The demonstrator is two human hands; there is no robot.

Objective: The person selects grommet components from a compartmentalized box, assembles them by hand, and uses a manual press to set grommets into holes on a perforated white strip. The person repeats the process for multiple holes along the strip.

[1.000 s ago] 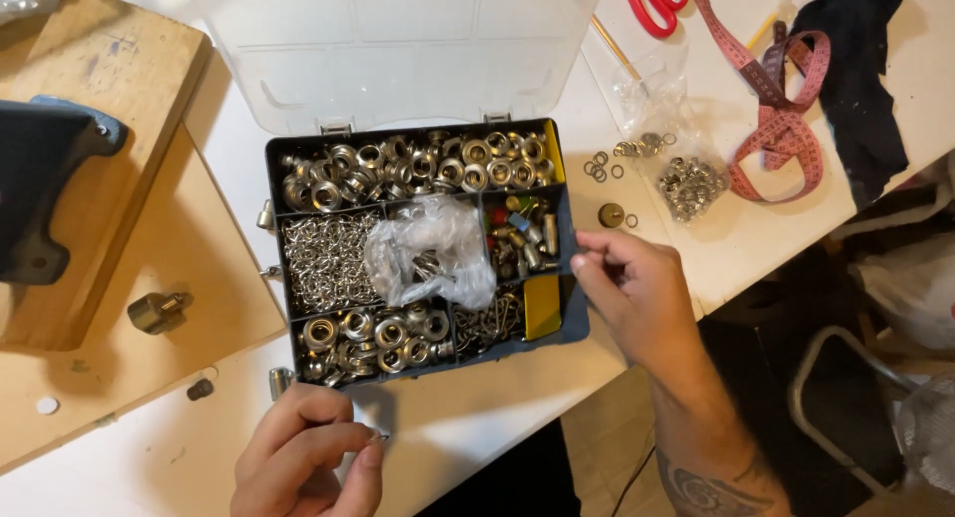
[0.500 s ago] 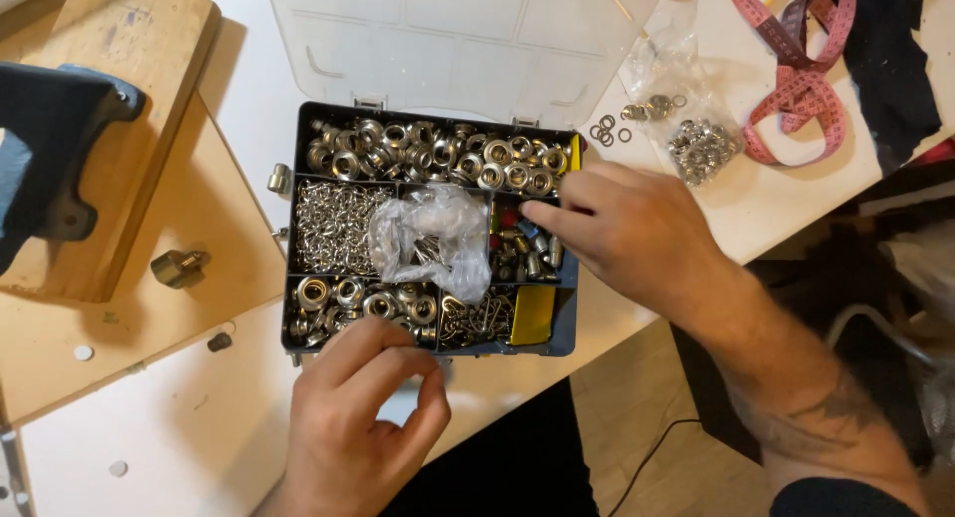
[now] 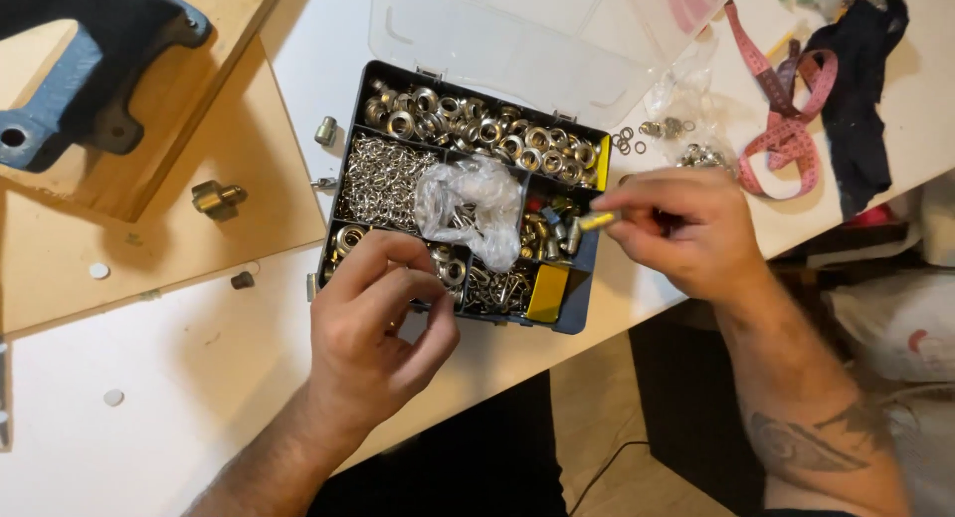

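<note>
White table (image 3: 199, 417), black compartment box (image 3: 582, 313), crumpled clear bag (image 3: 473, 204), right hand (image 3: 686, 233).

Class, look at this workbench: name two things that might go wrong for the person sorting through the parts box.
1. The right hand pinches a small brass piece over the open parts box; if it slips, it may vanish among the eyelets.
2. The box sits near the table edge, with the left hand at its front wall; a nudge might tip it and scatter everything.

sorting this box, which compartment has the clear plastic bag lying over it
The middle one: the crumpled clear bag lies there, right of the small-ring compartment and below the top row of grommets.
</note>
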